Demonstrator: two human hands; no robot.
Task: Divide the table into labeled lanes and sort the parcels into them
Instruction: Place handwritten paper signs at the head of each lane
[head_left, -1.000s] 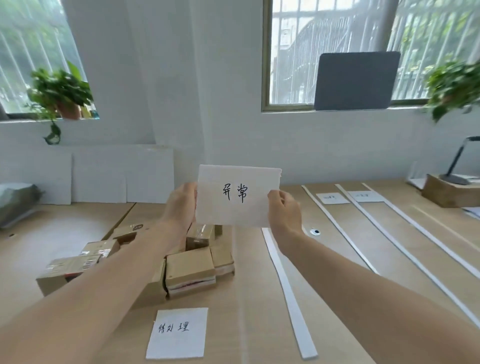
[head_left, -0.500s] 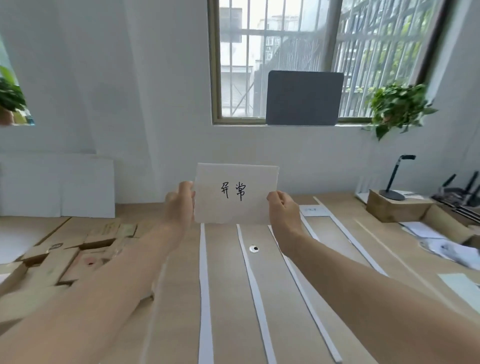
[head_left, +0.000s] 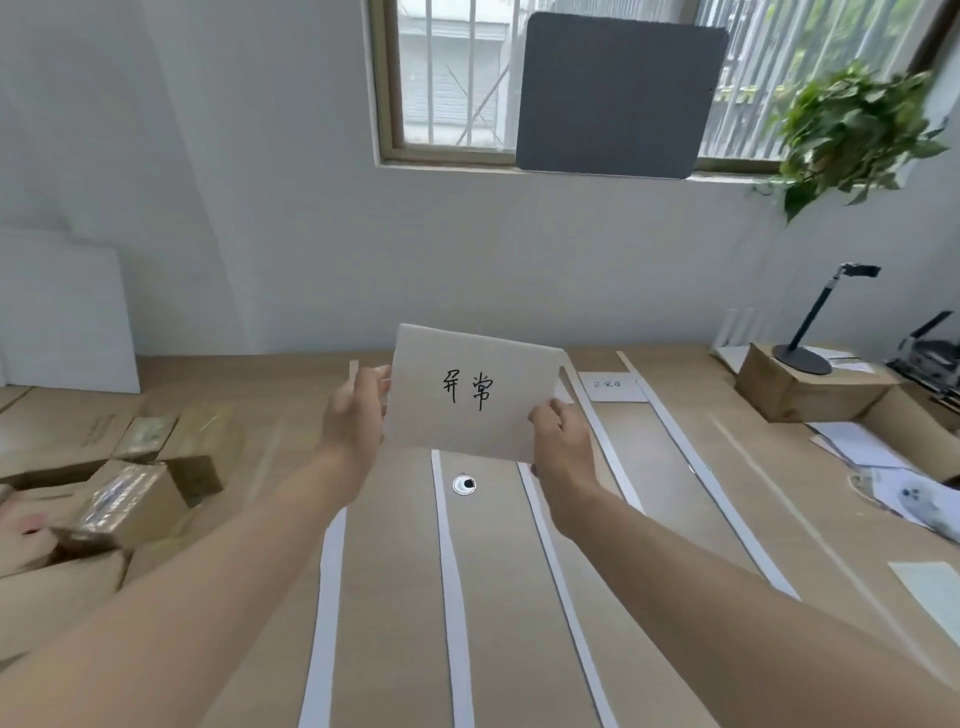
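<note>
I hold a white paper label (head_left: 470, 392) with two handwritten black characters up in front of me, above the wooden table (head_left: 389, 597). My left hand (head_left: 356, 415) pinches its left edge and my right hand (head_left: 561, 441) pinches its lower right corner. Several white paper strips (head_left: 452, 571) run along the table away from me and split it into lanes. Another white label (head_left: 610, 387) lies flat at the far end of a lane on the right. Cardboard parcels (head_left: 135, 493) are piled at the left of the table.
A brown box (head_left: 800, 389) with a black desk lamp (head_left: 810, 332) on it stands at the far right, with loose papers (head_left: 883, 467) nearer. A grommet (head_left: 464, 485) sits in the table under the label. A potted plant (head_left: 852, 130) hangs by the window.
My view has swung right, from the parcel pile and a label lying on the table to the taped lanes. The label has dropped lower and tilted clockwise; both hands keep their hold.
</note>
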